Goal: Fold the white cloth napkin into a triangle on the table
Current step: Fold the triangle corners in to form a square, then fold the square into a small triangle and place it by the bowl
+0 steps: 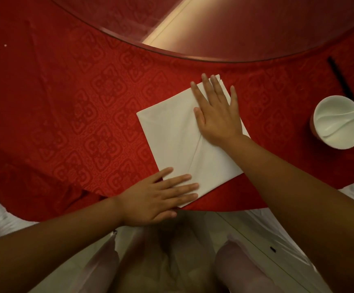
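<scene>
The white cloth napkin (pixel 172 140) lies flat on the red patterned tablecloth (pixel 76 106), near the table's front edge. It looks roughly square, with a diagonal fold line running from its near corner up under my right hand. My right hand (pixel 216 111) lies flat, fingers spread, on the napkin's far right part and covers its far corner. My left hand (pixel 161 195) rests flat with fingers extended on the napkin's near corner at the table edge. Neither hand grips the cloth.
A white bowl (pixel 339 123) with a white spoon (pixel 349 117) in it stands to the right. Dark chopsticks (pixel 341 79) lie behind the bowl. A round glass turntable (pixel 235 28) fills the far middle. The table edge runs just below the napkin.
</scene>
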